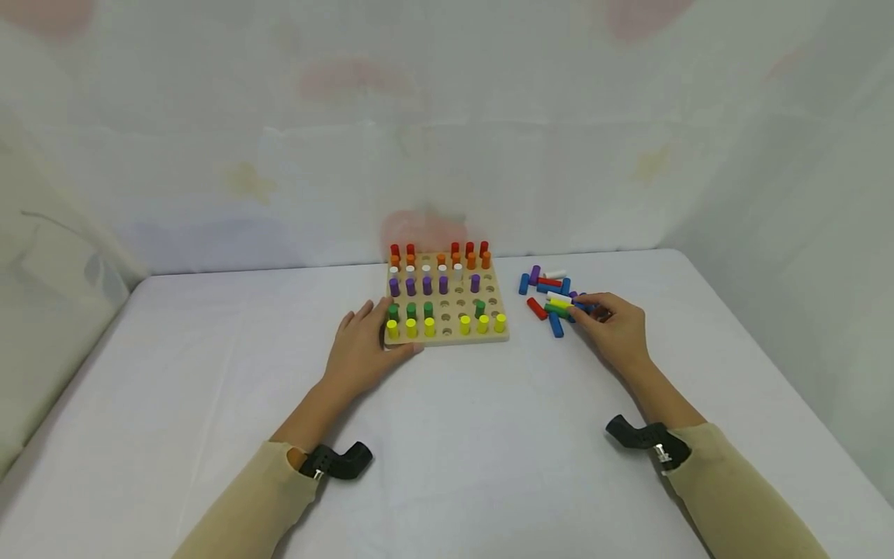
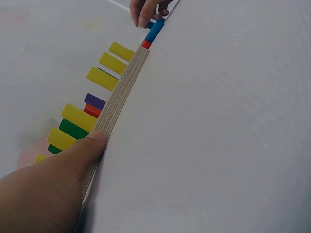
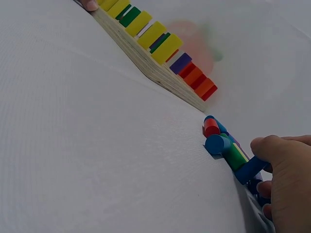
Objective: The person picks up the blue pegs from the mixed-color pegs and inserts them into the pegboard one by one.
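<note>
From the head view I see my left hand [image 1: 363,349] resting flat on the white table [image 1: 209,373], fingers straight, at the near left corner of the wooden pegboard [image 1: 447,335]; the left wrist view shows the thumb [image 2: 85,150] pressed against the board's layered edge [image 2: 119,102], bracing it without curling round it. The pegboard sits at 12 o'clock from me, with upright pegs in colour rows: red pegs [image 1: 469,248] at the far edge, then orange, white and purple, then green pegs [image 1: 410,310], and yellow pegs [image 1: 482,324] along the near edge, with several holes open between them. My right hand [image 1: 615,330] is at about 1 o'clock, at the near side of a loose pile of pegs [image 1: 548,291] lying on their sides just to the right of the board, at its 3 o'clock. The fingers there are curled, and in the right wrist view they pinch a blue peg [image 3: 250,170], which lies at the edge of the pile beside a green one. A black camera mount [image 1: 646,439] shows on each wrist at the cuff of a beige sleeve [image 1: 740,497]. I can read no writing, label or brand on the board, the pegs or the cloth.
</note>
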